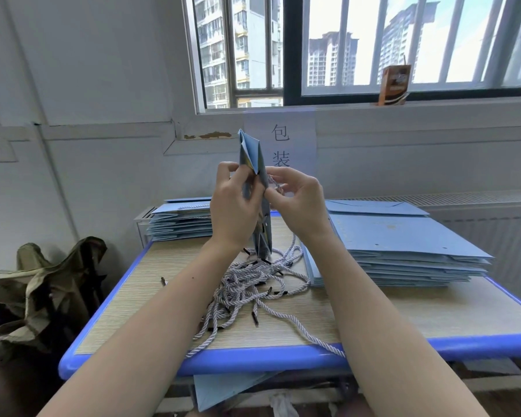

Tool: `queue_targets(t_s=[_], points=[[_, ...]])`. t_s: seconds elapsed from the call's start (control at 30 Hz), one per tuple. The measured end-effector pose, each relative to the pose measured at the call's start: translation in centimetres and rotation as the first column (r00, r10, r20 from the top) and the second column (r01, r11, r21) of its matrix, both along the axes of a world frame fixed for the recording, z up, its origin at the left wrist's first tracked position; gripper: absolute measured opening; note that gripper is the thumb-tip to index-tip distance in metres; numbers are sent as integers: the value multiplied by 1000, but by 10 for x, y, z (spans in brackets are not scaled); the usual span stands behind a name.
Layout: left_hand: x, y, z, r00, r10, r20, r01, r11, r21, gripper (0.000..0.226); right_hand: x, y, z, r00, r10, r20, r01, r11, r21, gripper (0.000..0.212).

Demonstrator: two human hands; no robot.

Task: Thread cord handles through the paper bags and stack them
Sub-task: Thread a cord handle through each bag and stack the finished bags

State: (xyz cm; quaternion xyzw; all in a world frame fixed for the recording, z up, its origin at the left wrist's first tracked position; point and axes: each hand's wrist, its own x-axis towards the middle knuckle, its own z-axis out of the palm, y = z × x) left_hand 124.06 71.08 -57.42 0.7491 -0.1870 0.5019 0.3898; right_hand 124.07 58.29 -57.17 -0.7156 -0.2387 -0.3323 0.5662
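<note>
window-lit surface (283, 329): left hand (235, 206) grips upright bag (260, 182) above its middle, long axis vertical; right hand (295, 197) pinches cord (275, 183) at the bag's right face.

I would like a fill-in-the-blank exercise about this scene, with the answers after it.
1. Both hands hold a blue paper ____ upright above the table.
2. The right hand pinches a ____ beside the bag.
3. The loose cords lie in a pile on the table, between two ____ of flat bags.
4. The left hand grips the bag's ____ side.

Answers: bag; cord; stacks; left
</note>
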Motion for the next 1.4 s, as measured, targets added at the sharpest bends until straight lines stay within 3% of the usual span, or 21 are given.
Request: queue_targets(t_s=[0.17, 0.33, 0.6, 0.7, 0.87, 1.07, 1.27, 1.4], points=[[1, 2, 2, 999, -29, -39, 30, 999, 27, 9, 1, 2, -3, 994, -104, 25, 105, 994, -33, 23], [-2, 1, 0, 981, -60, -184, 85, 987, 134, 5, 1, 0, -5, 980, -200, 3, 199, 973, -120, 20], [0, -1, -3, 922, -5, -388, 105, 966, 237, 29, 0, -4, -3, 968, -246, -48, 243, 968, -60, 12], [0, 0, -6, 895, 55, -442, 106, 938, 330, 21, 1, -3, -3, 967, -250, -52, 247, 967, -65, 12], [0, -1, -7, 897, 116, -426, 54, 929, 367, 18, 3, -6, -5, 958, -261, -115, 250, 963, -102, 8], [-1, -1, -8, 897, 195, -396, -39, 928, 370, 18, 6, -6, -8, 933, -295, -206, 254, 945, -207, 25], [-4, -1, -6, 960, 165, -226, -105, 961, 256, 10, 4, -6, -7, 942, -267, -204, 229, 954, -193, 21], [-7, -2, -4, 987, 96, -129, -72, 981, 179, 18, 2, -6, -6, 940, -274, -202, 230, 949, -215, 16]])
